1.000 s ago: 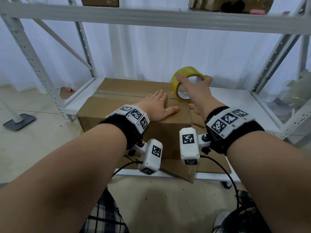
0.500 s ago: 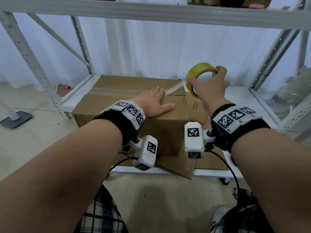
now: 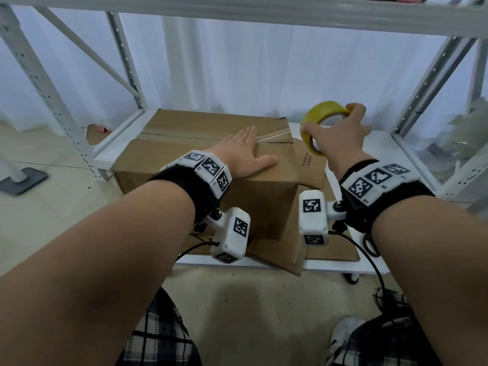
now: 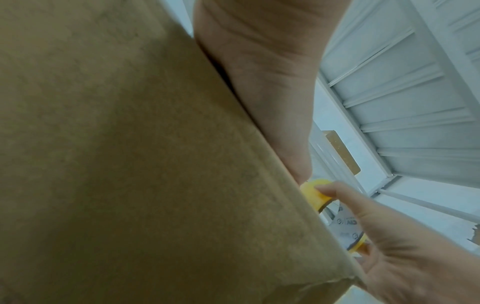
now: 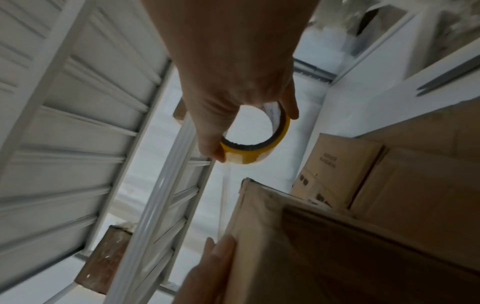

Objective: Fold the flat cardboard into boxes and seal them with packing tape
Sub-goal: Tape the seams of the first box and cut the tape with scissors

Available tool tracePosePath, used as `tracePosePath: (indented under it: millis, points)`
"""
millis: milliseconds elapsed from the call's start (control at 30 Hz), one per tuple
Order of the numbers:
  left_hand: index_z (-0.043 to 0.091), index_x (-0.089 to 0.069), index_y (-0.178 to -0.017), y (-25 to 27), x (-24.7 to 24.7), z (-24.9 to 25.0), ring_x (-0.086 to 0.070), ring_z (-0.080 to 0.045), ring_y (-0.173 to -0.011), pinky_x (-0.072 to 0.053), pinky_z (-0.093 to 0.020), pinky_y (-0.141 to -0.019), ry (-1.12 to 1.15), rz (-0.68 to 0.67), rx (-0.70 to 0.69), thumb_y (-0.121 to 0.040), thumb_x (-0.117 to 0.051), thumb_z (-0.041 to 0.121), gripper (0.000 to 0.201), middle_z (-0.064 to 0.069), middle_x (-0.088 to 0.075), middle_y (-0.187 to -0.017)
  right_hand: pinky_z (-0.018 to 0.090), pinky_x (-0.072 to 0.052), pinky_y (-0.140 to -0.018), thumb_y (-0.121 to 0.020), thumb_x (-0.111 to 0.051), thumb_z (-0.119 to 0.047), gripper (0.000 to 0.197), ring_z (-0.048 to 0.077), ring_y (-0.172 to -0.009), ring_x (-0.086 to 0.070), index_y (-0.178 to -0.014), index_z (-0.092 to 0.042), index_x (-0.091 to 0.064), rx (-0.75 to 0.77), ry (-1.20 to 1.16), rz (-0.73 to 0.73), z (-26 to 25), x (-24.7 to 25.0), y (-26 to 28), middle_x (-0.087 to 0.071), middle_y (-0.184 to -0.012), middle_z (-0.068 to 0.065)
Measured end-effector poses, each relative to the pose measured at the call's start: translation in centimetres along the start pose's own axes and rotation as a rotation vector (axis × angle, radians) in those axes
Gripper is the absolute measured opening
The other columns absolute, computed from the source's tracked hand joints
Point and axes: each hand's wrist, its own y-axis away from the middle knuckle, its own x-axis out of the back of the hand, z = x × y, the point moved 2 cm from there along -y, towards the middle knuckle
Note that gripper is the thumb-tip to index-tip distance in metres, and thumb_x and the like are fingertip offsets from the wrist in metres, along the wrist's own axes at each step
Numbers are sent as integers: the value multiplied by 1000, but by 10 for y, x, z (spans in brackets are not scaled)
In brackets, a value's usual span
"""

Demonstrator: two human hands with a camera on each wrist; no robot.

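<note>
A folded brown cardboard box (image 3: 200, 165) stands on the low white shelf (image 3: 375, 143), its top flaps meeting along a seam. My left hand (image 3: 244, 151) lies flat with straight fingers on the box top near the right end of the seam. My right hand (image 3: 335, 136) grips a yellow roll of packing tape (image 3: 318, 120), held in the air just beyond the box's right edge. A clear strip of tape (image 3: 274, 133) runs from the roll across the seam to my left fingers. The right wrist view shows the roll (image 5: 255, 148) pinched from both sides.
Flat cardboard sheets (image 3: 311, 162) lie on the shelf under and to the right of the box. White rack uprights (image 3: 50, 93) stand at left and right, and a beam (image 3: 237, 9) crosses overhead. Crumpled clear plastic (image 3: 464, 138) sits at far right.
My right hand has pulled the tape roll to the right, off the box top and past its right edge, drawing out a strip of tape. My left hand stayed pressed on the box.
</note>
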Motion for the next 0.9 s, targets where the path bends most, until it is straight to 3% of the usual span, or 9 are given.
tracePosePath:
  millis: [100, 200, 300, 433, 567, 767, 900]
  points:
    - [11, 5, -154, -1, -1, 1, 2, -17, -149, -1, -35, -121, -23, -11, 3, -92, -25, 69, 90, -6, 6, -162, 35, -49, -79, -69, -79, -35, 84, 27, -91, -46, -135, -26, -29, -29, 3, -8, 11, 0, 2, -25, -117, 5]
    - [13, 2, -154, 0, 2, 3, 2, -18, -149, -1, -36, -120, -32, -19, -3, -92, -24, 69, 87, -6, 7, -162, 32, -46, -72, -71, -78, -35, 81, 20, -80, -44, -135, -27, -28, -73, -61, -4, 8, -1, 2, -28, -122, 7]
    - [14, 1, -154, -2, 3, 7, 2, -20, -149, -1, -38, -121, -40, -19, -1, -90, -24, 72, 89, -8, 6, -162, 36, -53, -77, -71, -77, -39, 82, 12, -73, -38, -136, -29, -26, -114, -155, 10, 3, -4, 3, -28, -122, 7]
    - [12, 2, -154, -8, 4, 18, 2, -25, -149, -2, -43, -121, -87, -41, 50, -83, -20, 81, 101, -12, 5, -161, 48, -56, -83, -65, -76, -47, 85, 25, -87, -47, -133, -31, -26, -221, -279, 8, 4, -11, 7, -30, -126, 9]
    - [6, 4, -153, -9, 3, 30, 7, -25, -149, 2, -39, -121, -113, -50, 14, -91, -22, 70, 93, -14, 10, -160, 50, -57, -81, -66, -73, -47, 85, 33, -99, -47, -133, -31, -25, -304, -321, -18, 6, -11, 5, -31, -128, 10]
    - [8, 5, -153, -5, 4, 30, 10, -18, -148, 3, -32, -120, -99, -48, -124, -100, -22, 55, 76, -9, 12, -161, 44, -58, -75, -72, -74, -41, 74, 26, -98, -48, -128, -28, -29, -282, -313, -44, 1, -2, -1, -34, -128, 8]
    - [10, 3, -154, -6, 1, 30, 6, -17, -149, 1, -31, -120, -86, -52, -145, -101, -23, 52, 72, -7, 9, -161, 36, -50, -66, -72, -77, -37, 81, 21, -89, -41, -136, -24, -29, -186, -173, -39, 8, 7, -7, -27, -123, 6]
